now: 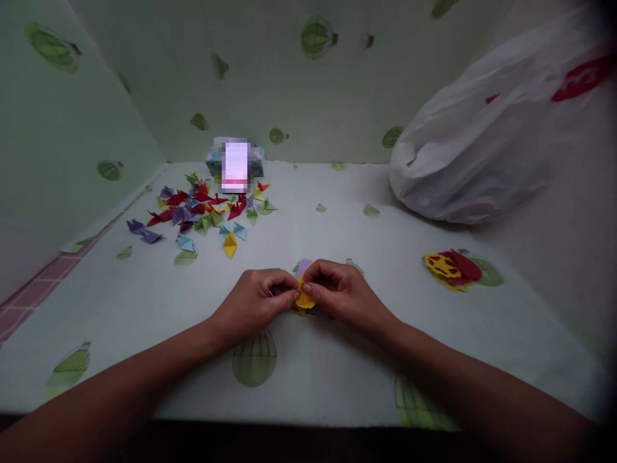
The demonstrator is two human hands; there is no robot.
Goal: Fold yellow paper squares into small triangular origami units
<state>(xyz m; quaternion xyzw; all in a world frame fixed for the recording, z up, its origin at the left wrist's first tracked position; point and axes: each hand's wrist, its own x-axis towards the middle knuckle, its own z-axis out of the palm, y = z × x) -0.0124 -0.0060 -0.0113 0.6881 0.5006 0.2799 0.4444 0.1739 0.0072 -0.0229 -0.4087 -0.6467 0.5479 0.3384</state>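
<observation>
Both my hands meet at the middle of the table. My left hand (pixel 258 299) and my right hand (pixel 337 290) pinch a small yellow folded paper piece (pixel 304 300) between their fingertips. A lilac paper piece (pixel 303 265) shows just behind my right fingers. A further dark piece seems to lie under the hands, mostly hidden. A heap of several folded paper triangles (pixel 207 211) in red, purple, green, blue and yellow lies at the back left.
A small box (pixel 235 161) stands behind the heap by the back wall. A large white plastic bag (pixel 501 128) fills the back right. A red and yellow paper item (pixel 452 268) lies to the right. Walls close the left and back sides.
</observation>
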